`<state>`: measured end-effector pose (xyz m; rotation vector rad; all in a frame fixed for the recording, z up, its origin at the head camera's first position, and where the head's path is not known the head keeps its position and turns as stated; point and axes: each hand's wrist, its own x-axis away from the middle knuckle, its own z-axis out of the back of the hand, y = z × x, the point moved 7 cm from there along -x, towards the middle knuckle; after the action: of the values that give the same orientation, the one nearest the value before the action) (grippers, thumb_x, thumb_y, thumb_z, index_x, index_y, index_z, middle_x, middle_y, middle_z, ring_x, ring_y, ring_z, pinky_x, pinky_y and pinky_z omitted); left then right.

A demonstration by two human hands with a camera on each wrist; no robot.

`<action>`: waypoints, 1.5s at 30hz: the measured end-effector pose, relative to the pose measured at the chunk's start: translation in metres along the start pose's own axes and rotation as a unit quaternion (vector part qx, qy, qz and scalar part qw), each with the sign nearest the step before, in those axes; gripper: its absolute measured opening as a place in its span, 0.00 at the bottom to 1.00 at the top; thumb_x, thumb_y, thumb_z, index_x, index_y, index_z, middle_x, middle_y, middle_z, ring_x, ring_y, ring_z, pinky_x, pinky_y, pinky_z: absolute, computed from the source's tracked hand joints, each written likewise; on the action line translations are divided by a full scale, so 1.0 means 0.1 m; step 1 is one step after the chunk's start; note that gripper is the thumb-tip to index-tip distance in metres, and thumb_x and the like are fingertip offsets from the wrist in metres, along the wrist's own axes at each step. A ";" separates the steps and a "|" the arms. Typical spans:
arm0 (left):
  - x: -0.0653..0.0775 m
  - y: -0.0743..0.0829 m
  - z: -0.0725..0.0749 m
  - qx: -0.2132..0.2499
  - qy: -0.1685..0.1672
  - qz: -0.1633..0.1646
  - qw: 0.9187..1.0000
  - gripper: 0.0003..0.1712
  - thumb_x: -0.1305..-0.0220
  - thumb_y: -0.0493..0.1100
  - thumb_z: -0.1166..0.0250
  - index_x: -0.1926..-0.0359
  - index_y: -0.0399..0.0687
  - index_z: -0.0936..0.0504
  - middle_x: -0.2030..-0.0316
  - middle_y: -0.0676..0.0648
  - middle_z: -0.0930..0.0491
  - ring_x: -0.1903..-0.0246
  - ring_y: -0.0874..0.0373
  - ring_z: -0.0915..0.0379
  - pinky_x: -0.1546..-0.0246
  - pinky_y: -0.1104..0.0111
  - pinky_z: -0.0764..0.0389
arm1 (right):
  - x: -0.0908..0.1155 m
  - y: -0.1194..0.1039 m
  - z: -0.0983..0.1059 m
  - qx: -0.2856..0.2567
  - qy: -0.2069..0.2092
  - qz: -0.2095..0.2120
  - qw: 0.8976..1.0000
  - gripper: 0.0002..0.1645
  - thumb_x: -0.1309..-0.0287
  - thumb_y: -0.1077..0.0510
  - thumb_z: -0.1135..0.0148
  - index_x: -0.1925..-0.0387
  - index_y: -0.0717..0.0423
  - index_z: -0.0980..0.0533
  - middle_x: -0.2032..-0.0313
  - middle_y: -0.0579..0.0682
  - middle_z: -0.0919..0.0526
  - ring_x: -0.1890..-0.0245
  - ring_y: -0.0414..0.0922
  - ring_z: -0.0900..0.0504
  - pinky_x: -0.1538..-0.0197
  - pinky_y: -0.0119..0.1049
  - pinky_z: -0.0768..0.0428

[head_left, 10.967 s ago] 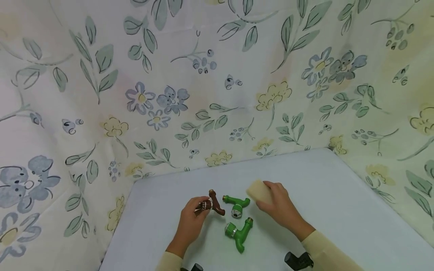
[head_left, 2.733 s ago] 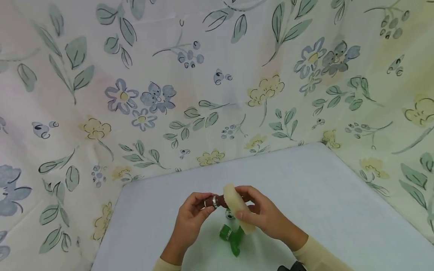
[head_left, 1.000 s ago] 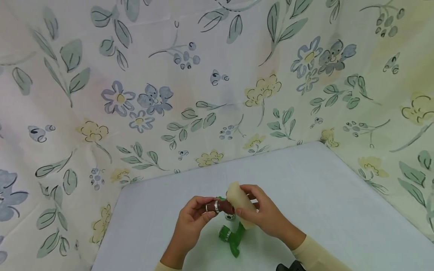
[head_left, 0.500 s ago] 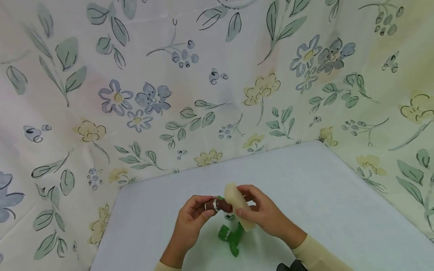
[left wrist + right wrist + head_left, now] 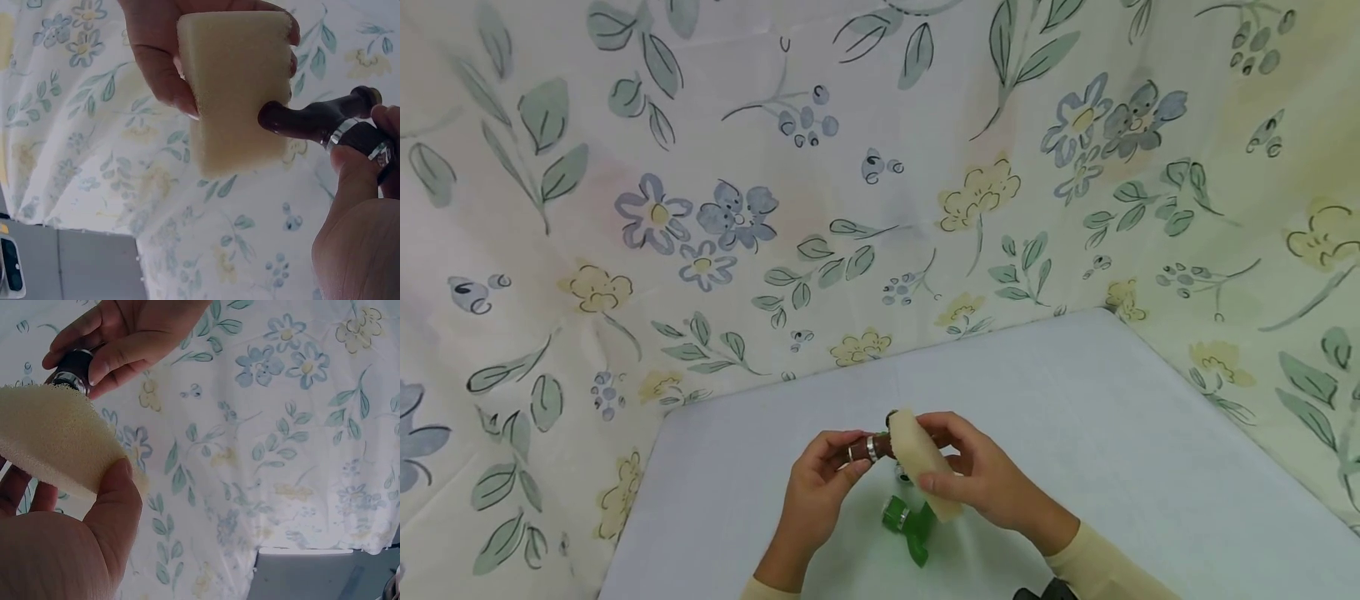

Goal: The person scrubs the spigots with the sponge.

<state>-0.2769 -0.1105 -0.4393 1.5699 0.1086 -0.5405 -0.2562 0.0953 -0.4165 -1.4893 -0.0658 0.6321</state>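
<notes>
Above a white tabletop point(image 5: 737, 492), a person's left hand point(image 5: 816, 487) pinches the handle end of a brown tap point(image 5: 859, 451), its spout at a pale yellow sponge point(image 5: 921, 462) pinched between the right hand's point(image 5: 992, 479) thumb and fingers; whether they touch is unclear. A green tap point(image 5: 910, 525) lies below, a second tap point(image 5: 903, 475) mostly hidden behind the sponge

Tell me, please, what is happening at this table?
A person's left hand grips a brown tap by its silver-banded end, while the right hand holds a pale yellow sponge close to the spout; whether they touch is hard to tell. A green tap lies on the white table; a second green tap is mostly hidden behind the sponge.
</notes>
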 end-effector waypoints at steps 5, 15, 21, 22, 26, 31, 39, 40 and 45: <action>0.00 -0.01 0.00 0.000 -0.004 0.003 1.000 0.21 0.40 0.30 0.35 0.46 0.38 0.25 0.49 0.39 0.24 0.50 0.43 0.25 0.54 0.61 0.21 | 0.00 0.03 0.03 0.008 0.009 0.004 1.000 0.33 0.44 0.61 0.32 0.38 0.48 0.34 0.43 0.51 0.29 0.47 0.53 0.30 0.51 0.46 0.21; 0.02 0.06 -0.06 0.036 -0.032 -0.012 0.999 0.20 0.39 0.29 0.36 0.46 0.35 0.27 0.49 0.34 0.25 0.54 0.42 0.23 0.56 0.57 0.20 | -0.02 0.12 0.08 0.012 0.021 -0.011 1.000 0.33 0.43 0.59 0.32 0.37 0.47 0.34 0.45 0.51 0.29 0.48 0.54 0.29 0.55 0.46 0.19; 0.01 0.11 -0.11 0.060 -0.055 -0.027 0.996 0.19 0.38 0.28 0.38 0.46 0.32 0.29 0.48 0.32 0.27 0.53 0.41 0.24 0.56 0.54 0.20 | -0.01 0.04 0.12 0.080 0.058 -0.028 0.995 0.34 0.43 0.58 0.31 0.37 0.48 0.34 0.47 0.49 0.28 0.49 0.52 0.29 0.53 0.49 0.22; 0.01 0.12 -0.11 0.061 -0.058 -0.029 0.996 0.19 0.38 0.27 0.39 0.46 0.31 0.29 0.48 0.32 0.27 0.53 0.40 0.24 0.56 0.53 0.20 | -0.01 0.02 0.12 0.090 0.063 -0.030 0.993 0.34 0.44 0.58 0.31 0.37 0.50 0.35 0.47 0.49 0.28 0.49 0.52 0.29 0.53 0.50 0.23; 0.01 0.14 -0.12 0.061 -0.062 -0.030 0.996 0.19 0.38 0.27 0.39 0.46 0.31 0.29 0.48 0.32 0.27 0.53 0.40 0.24 0.56 0.54 0.20 | -0.02 -0.04 0.16 0.117 0.088 -0.051 0.988 0.35 0.44 0.56 0.31 0.37 0.55 0.35 0.47 0.51 0.28 0.49 0.51 0.29 0.52 0.50 0.24; 0.01 0.15 -0.15 0.059 -0.066 -0.025 0.996 0.19 0.38 0.27 0.39 0.46 0.32 0.29 0.48 0.33 0.26 0.52 0.40 0.25 0.55 0.54 0.21 | 0.00 0.13 0.23 0.119 0.115 -0.085 0.983 0.36 0.44 0.54 0.30 0.37 0.54 0.35 0.47 0.50 0.29 0.50 0.49 0.28 0.52 0.49 0.24; 0.00 0.16 -0.12 0.039 -0.054 -0.035 0.997 0.19 0.39 0.27 0.38 0.47 0.32 0.28 0.50 0.32 0.26 0.53 0.42 0.24 0.55 0.58 0.20 | 0.00 0.36 0.18 0.103 0.084 -0.072 0.989 0.36 0.45 0.44 0.31 0.38 0.38 0.35 0.46 0.44 0.28 0.48 0.49 0.29 0.52 0.46 0.23; -0.01 0.16 -0.11 0.039 -0.051 -0.033 0.997 0.19 0.39 0.28 0.37 0.47 0.33 0.28 0.50 0.33 0.26 0.54 0.42 0.24 0.55 0.58 0.20 | -0.01 0.35 0.16 0.100 0.079 -0.067 0.990 0.35 0.45 0.44 0.31 0.38 0.38 0.35 0.46 0.44 0.28 0.48 0.49 0.29 0.52 0.46 0.22; -0.01 0.12 -0.10 0.046 -0.041 -0.014 0.998 0.19 0.39 0.28 0.37 0.46 0.33 0.28 0.49 0.33 0.26 0.53 0.41 0.24 0.55 0.58 0.20 | -0.01 0.29 0.11 0.063 0.049 -0.049 0.996 0.33 0.42 0.49 0.33 0.37 0.40 0.35 0.46 0.47 0.27 0.48 0.51 0.28 0.53 0.44 0.20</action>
<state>-0.2707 -0.1016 -0.4283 1.6358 0.0437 -0.6400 -0.2720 0.1036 -0.4423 -1.3835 -0.0227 0.4746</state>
